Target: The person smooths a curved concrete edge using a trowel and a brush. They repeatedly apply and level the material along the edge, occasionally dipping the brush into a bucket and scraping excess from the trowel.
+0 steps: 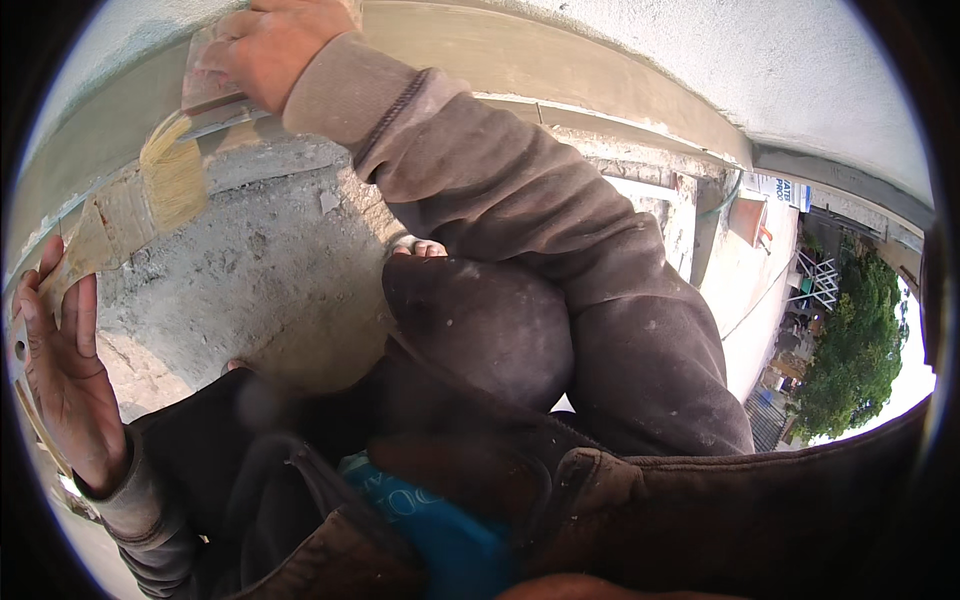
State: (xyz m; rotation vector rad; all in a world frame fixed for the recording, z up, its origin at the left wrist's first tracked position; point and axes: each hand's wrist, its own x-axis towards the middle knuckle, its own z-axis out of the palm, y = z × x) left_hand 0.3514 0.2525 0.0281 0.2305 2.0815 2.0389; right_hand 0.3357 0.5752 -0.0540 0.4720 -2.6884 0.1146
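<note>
My left hand [72, 375] is at the left side, its palm partly turned up. Its thumb and fingers hold the handle of a wide brush [118, 218] with pale yellow bristles and a worn, whitish band. The bristles point up and away, close beside the wall ledge. At the top, my right hand [285, 52] is closed on a flat, rectangular, float-like block [208, 78] with a worn pinkish-grey face. This block lies against the smooth grey-beige band [450, 45] of the wall; its far part is cut off by the view's rim. My fingers partly cover it.
Below the ledge is rough grey concrete [250, 250] with crumbs and dust. My bent knee [480, 325] is close under my right arm. White textured wall [700, 45] runs above the band. Off to the right are a red-brown object [747, 220], metal racks [818, 278] and a tree [855, 345].
</note>
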